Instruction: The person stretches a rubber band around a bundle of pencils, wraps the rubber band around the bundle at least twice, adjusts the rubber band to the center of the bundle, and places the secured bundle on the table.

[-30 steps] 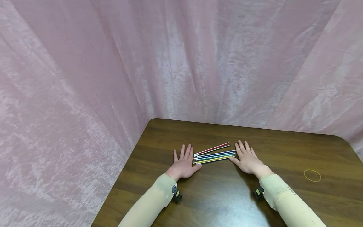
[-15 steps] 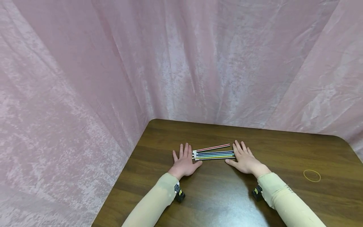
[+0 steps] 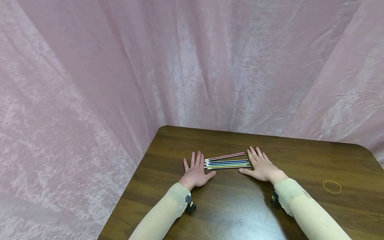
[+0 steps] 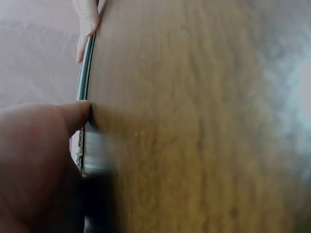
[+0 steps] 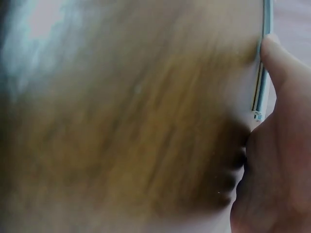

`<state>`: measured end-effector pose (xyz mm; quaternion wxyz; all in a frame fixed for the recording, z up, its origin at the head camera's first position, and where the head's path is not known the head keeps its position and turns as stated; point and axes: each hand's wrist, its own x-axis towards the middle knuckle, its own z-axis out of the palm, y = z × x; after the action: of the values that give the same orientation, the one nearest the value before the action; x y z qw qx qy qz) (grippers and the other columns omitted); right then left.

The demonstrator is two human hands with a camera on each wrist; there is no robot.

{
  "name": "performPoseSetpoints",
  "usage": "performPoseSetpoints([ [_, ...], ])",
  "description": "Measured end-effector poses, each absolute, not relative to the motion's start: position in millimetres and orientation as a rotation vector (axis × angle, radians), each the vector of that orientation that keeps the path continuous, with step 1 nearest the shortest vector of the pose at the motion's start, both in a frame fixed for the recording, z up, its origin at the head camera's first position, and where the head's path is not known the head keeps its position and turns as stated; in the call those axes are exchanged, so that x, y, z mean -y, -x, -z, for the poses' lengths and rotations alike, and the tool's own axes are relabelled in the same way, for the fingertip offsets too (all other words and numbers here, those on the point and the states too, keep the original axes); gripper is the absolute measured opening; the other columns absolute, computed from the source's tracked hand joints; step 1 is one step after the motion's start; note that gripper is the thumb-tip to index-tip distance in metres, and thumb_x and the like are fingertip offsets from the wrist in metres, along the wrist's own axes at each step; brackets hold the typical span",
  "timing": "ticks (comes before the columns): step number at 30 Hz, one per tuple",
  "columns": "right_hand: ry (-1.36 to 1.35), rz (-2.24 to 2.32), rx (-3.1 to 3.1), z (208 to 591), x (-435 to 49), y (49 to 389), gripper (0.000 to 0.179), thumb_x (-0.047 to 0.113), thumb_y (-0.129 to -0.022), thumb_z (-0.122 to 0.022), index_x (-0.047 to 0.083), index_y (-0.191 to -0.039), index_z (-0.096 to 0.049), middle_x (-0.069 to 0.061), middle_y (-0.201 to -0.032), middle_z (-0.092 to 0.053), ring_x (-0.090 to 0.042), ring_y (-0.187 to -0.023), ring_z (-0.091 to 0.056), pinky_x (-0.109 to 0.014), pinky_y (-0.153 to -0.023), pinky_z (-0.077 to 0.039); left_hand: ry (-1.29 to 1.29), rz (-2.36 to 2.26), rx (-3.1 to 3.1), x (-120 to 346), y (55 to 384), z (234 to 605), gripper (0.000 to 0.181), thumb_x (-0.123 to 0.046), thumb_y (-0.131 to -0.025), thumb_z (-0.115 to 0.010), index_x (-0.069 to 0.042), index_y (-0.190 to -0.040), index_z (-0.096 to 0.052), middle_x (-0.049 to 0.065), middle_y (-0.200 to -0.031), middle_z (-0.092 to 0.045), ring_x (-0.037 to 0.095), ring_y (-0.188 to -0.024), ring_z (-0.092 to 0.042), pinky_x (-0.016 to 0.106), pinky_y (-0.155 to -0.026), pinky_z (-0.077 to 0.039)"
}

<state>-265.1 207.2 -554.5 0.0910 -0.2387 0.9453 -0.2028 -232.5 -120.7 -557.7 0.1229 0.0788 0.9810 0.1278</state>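
Several slim striped pencils (image 3: 228, 164) lie side by side on the table between my two hands, white ends to the left. A red-striped pencil (image 3: 225, 156) at the far side slants away from them toward the right. My left hand (image 3: 196, 171) rests palm down at the white ends, fingers spread and thumb pointing right. At the other ends my right hand (image 3: 263, 167) lies flat, thumb stretched left along the near side. In the left wrist view, my left thumb (image 4: 75, 115) overlaps the pencils; the right wrist view has my right thumb (image 5: 272, 53) beside them.
A yellow rubber band (image 3: 332, 181) lies on the brown wooden table (image 3: 234, 206), right of my right hand. Pink curtains (image 3: 204, 66) hang behind the table and along its left side.
The pencils have been pushed closer together and lie more level than a second ago. The right thumb has come off the pencils to their near side. The rubber band stays put.
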Motion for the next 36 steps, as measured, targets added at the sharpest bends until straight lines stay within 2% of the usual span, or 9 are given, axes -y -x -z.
performPoseSetpoints([
  [7,0.703,0.512,-2.84,564.7,-200.5,271.7,0.112,0.073,-0.101,-0.053,-0.011,-0.165,-0.015,-0.032,-0.174,-0.004,-0.053,-0.16,0.0,-0.066,-0.125,-0.007,-0.223,-0.313,-2.855,116.1,235.4,556.3,0.104,-0.08,-0.102,-0.037,-0.009,-0.172,-0.008,0.009,-0.18,0.004,0.034,-0.164,0.013,0.069,-0.122,0.009],
  [12,0.708,0.484,-2.861,584.2,-196.9,278.9,0.119,0.082,-0.098,-0.047,-0.01,-0.166,-0.013,-0.03,-0.175,-0.002,-0.051,-0.161,0.001,-0.066,-0.125,-0.008,-0.179,-0.311,-2.838,113.8,243.3,569.9,0.108,-0.08,-0.101,-0.038,-0.008,-0.172,-0.001,0.01,-0.179,0.012,0.031,-0.162,0.02,0.067,-0.121,0.015],
  [18,0.688,0.447,-2.875,593.6,-197.6,277.8,0.121,0.084,-0.097,-0.044,-0.01,-0.166,-0.013,-0.03,-0.175,-0.003,-0.05,-0.161,0.0,-0.065,-0.125,-0.009,-0.181,-0.231,-2.812,110.2,244.1,568.1,0.111,-0.083,-0.1,-0.035,-0.007,-0.171,0.0,0.012,-0.178,0.012,0.029,-0.162,0.019,0.068,-0.12,0.015],
  [21,0.683,0.452,-2.884,592.7,-198.6,274.6,0.119,0.084,-0.098,-0.043,-0.009,-0.166,-0.013,-0.029,-0.175,-0.003,-0.05,-0.161,0.001,-0.065,-0.125,-0.008,-0.184,-0.203,-2.791,108.8,248.7,572.8,0.112,-0.085,-0.099,-0.033,-0.007,-0.171,0.003,0.011,-0.178,0.015,0.029,-0.161,0.021,0.068,-0.12,0.017],
  [26,0.692,0.546,-2.877,575.8,-195.4,259.9,0.115,0.077,-0.101,-0.049,-0.014,-0.164,-0.016,-0.035,-0.172,-0.006,-0.054,-0.159,-0.001,-0.066,-0.125,-0.006,-0.19,-0.191,-2.795,106.0,247.4,567.5,0.113,-0.086,-0.098,-0.032,-0.006,-0.171,-0.001,0.012,-0.179,0.01,0.03,-0.163,0.016,0.067,-0.121,0.014],
  [29,0.688,0.565,-2.875,573.9,-194.6,253.6,0.115,0.075,-0.101,-0.05,-0.016,-0.163,-0.015,-0.037,-0.171,-0.007,-0.054,-0.159,0.0,-0.066,-0.125,-0.005,-0.198,-0.192,-2.797,106.5,249.4,569.0,0.114,-0.087,-0.098,-0.031,-0.005,-0.171,0.0,0.012,-0.179,0.011,0.029,-0.163,0.017,0.066,-0.121,0.015],
  [36,0.649,0.549,-2.88,563.3,-185.2,233.4,0.115,0.074,-0.1,-0.054,-0.017,-0.162,-0.018,-0.038,-0.17,-0.011,-0.056,-0.158,-0.005,-0.068,-0.124,-0.009,-0.201,-0.204,-2.777,111.0,256.4,575.7,0.114,-0.085,-0.098,-0.036,-0.006,-0.171,0.005,0.013,-0.177,0.016,0.03,-0.161,0.021,0.067,-0.121,0.016],
])
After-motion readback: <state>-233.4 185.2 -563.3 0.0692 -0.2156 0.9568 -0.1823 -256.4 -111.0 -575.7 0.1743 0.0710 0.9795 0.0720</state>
